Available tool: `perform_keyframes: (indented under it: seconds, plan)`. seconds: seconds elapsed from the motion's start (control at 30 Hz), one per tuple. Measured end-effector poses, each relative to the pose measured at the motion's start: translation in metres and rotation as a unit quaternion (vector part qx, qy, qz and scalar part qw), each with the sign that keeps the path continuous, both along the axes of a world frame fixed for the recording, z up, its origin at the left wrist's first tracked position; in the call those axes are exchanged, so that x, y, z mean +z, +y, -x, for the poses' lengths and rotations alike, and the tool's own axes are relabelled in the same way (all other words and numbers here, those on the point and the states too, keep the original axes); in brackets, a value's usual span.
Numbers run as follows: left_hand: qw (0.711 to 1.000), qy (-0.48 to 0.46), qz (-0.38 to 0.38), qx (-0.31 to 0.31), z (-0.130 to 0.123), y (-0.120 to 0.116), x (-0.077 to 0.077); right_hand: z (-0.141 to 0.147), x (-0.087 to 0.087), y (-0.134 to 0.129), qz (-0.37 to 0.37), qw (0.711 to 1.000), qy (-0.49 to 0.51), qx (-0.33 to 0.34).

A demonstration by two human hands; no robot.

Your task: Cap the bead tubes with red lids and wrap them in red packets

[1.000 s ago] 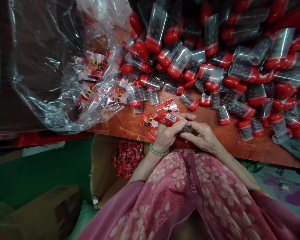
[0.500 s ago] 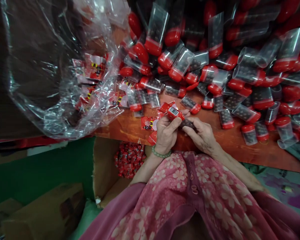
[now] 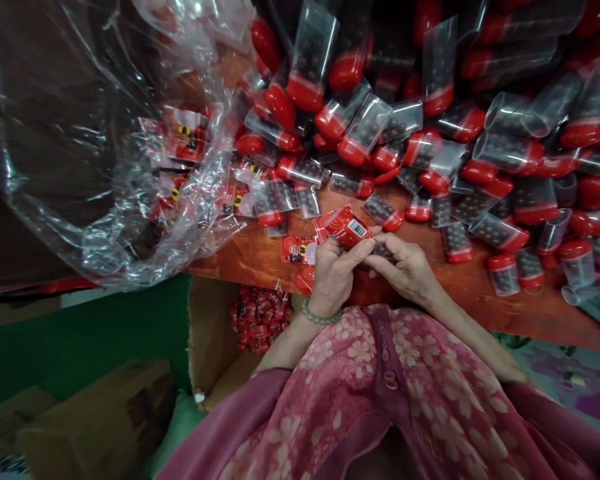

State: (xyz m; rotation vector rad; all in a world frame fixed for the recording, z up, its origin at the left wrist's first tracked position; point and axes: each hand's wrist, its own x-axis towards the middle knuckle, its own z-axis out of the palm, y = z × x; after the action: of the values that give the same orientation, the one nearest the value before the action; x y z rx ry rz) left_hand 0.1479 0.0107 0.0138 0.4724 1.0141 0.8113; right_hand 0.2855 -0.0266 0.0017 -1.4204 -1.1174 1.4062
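Note:
My left hand (image 3: 339,267), with a green bead bracelet at the wrist, pinches a red printed wrapper (image 3: 351,228) that shows a white barcode. My right hand (image 3: 403,263) grips a small clear tube of dark beads (image 3: 381,249), mostly hidden by the fingers, against the wrapper's lower right end. Both hands meet over the front of the reddish wooden table (image 3: 500,303). Red printed cards (image 3: 300,249) lie just left of my left hand. Another bead-filled tube with a red end (image 3: 383,212) rests a little beyond the fingers.
Many clear tubes with red ends (image 3: 365,130) are heaped across the back and right. A crinkled plastic bag (image 3: 105,220) with printed packets covers the left. Below the table edge, an open cardboard box (image 3: 211,340) holds small red packets (image 3: 261,319).
The wrapper has turned so its barcode faces up more and sits further right. My left thumb has shifted right, toward my right fingers. The view has shifted slightly.

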Motion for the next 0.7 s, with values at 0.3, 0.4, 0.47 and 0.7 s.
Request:
perform_keyframes:
  seconds: [0.3, 0.4, 0.47, 0.7]
  plan:
    - [0.999, -0.015, -0.015, 0.03, -0.003, 0.001, 0.003, 0.001, -0.005, -0.004, 0.007, 0.989, 0.148, -0.015]
    - [1.0, -0.029, 0.001, 0.012, -0.005, -0.002, 0.005, -0.001, -0.006, -0.006, 0.005, 0.988, 0.153, -0.035]
    - [0.999, -0.039, 0.004, 0.005, -0.007, -0.006, 0.006, -0.001, -0.006, -0.007, 0.008, 0.987, 0.155, -0.05]
    - [0.999, -0.033, 0.003, -0.039, -0.009, -0.019, 0.005, -0.005, -0.005, -0.011, 0.005, 0.982, 0.168, -0.083]
